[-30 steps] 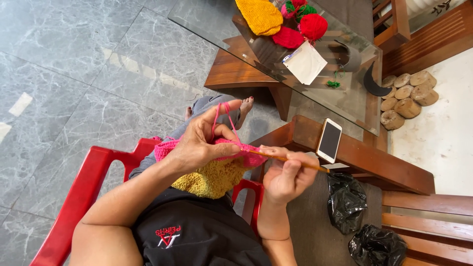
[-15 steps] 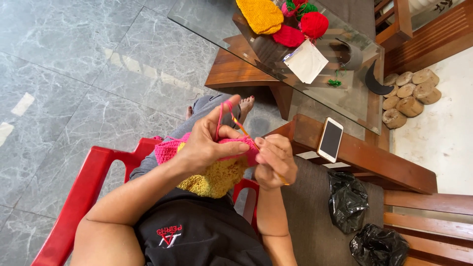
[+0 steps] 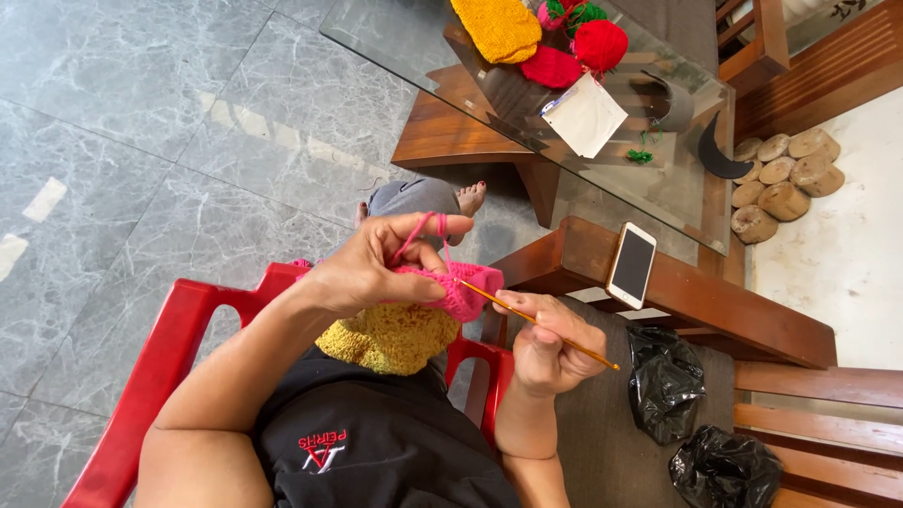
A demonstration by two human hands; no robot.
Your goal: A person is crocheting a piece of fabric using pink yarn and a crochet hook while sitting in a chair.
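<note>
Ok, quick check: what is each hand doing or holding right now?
Left hand: closed on the pink crochet piece, pink yarn looped over the raised index finger.
Right hand: closed on the crochet hook, tip at the pink piece.

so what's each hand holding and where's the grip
The left hand pinches the pink crochet piece at its near edge, pink yarn looped over the index finger. The right hand grips the orange crochet hook around mid-shaft.

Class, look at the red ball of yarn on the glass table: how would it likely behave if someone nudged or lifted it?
The red ball of yarn looks round, so a nudge would probably roll it across the smooth glass table. Being wound yarn, it is likely light and squashy, not fragile. A loose strand might unwind as it rolls.
</note>
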